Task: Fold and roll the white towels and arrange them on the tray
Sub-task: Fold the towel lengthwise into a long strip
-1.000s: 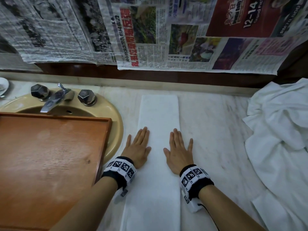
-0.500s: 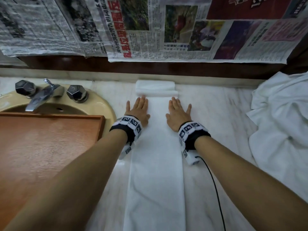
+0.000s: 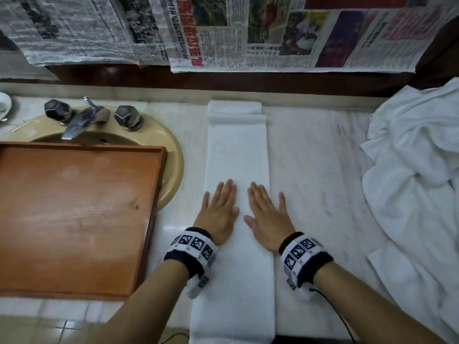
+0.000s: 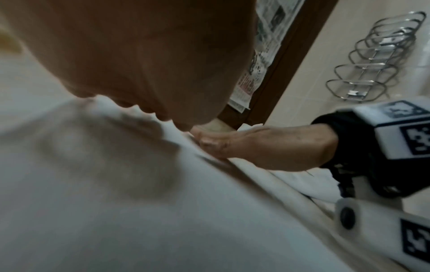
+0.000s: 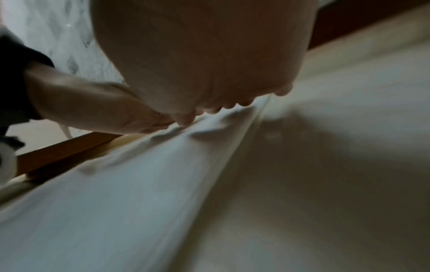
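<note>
— What are the hands doing?
— The left hand [image 3: 218, 209] and right hand [image 3: 267, 216] lie flat, fingers straight, on the folded towel [image 3: 237, 155].
— Where's the towel?
— Lengthwise on the counter [image 3: 315, 170], its far end rolled, beside the tray [image 3: 74, 214].

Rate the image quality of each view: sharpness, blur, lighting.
Head view: dim, mostly sharp, edges bowed by the wide lens; both hands lie flat on the folded towel. Left wrist view: towel and palm smeared, the chrome rack clearer. Right wrist view: dark, heavily blurred throughout.
</note>
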The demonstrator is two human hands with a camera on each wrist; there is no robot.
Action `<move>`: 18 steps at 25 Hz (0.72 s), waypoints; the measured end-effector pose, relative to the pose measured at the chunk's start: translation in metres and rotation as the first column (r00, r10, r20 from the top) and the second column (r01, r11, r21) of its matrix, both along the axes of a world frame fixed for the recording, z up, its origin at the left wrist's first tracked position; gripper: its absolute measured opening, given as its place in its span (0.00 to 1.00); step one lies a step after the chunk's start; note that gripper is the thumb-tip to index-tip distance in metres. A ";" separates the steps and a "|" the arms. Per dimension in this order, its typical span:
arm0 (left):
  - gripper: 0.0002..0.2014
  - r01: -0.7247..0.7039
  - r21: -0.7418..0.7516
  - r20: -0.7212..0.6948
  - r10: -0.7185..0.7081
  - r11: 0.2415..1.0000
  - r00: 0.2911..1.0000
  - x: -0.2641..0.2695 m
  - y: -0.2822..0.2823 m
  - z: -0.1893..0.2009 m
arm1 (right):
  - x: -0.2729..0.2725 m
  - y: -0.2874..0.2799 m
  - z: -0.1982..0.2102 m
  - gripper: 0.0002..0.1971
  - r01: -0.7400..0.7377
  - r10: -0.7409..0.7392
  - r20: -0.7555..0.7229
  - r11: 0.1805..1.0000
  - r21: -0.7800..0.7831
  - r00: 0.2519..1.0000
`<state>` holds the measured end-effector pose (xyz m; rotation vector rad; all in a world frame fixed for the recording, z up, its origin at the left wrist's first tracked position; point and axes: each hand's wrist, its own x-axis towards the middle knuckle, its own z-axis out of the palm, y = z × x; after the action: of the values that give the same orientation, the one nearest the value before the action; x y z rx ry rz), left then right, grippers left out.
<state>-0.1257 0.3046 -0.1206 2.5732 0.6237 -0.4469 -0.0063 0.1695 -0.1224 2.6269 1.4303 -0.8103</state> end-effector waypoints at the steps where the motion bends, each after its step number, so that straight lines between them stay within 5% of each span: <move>1: 0.29 -0.009 0.009 -0.020 0.009 1.000 1.000 -0.011 -0.001 -0.006 | -0.007 -0.010 -0.004 0.34 0.040 -0.040 -0.029 0.999 -0.009 0.999; 4: 0.30 -0.349 0.015 -0.109 0.348 0.937 0.931 -0.035 0.020 -0.006 | -0.006 -0.030 -0.001 0.34 0.430 -0.432 -0.012 0.898 -0.092 0.902; 5: 0.30 -0.354 -0.011 -0.119 0.351 0.935 0.929 -0.037 0.015 0.000 | -0.019 -0.033 0.004 0.34 0.419 -0.421 -0.003 0.904 -0.086 0.907; 8: 0.30 -0.031 0.000 -0.005 0.031 1.000 1.000 -0.052 -0.032 -0.001 | -0.076 -0.044 -0.002 0.34 0.103 -0.103 0.005 0.994 0.033 0.995; 9: 0.29 -0.004 -0.007 -0.009 0.004 1.000 1.000 -0.065 -0.036 -0.005 | -0.077 -0.051 -0.004 0.33 0.098 -0.098 -0.022 0.995 0.026 0.995; 13: 0.30 -0.345 0.066 -0.130 0.351 0.936 0.927 -0.100 -0.020 -0.007 | -0.060 -0.071 0.001 0.33 0.414 -0.415 0.002 0.906 -0.093 0.910; 16: 0.30 -0.086 0.043 -0.040 0.088 0.995 0.995 -0.089 -0.063 -0.004 | -0.101 -0.059 0.003 0.33 0.108 -0.108 -0.002 0.994 -0.019 0.994; 18: 0.29 0.015 0.017 -0.038 -0.014 1.000 0.999 -0.102 -0.071 -0.010 | -0.112 -0.066 -0.001 0.33 0.039 -0.039 -0.033 0.999 -0.030 0.999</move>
<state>-0.2280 0.2333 -0.1303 2.5921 0.6250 -0.4983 -0.1186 0.1038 -0.1236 2.6396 1.3677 -0.8760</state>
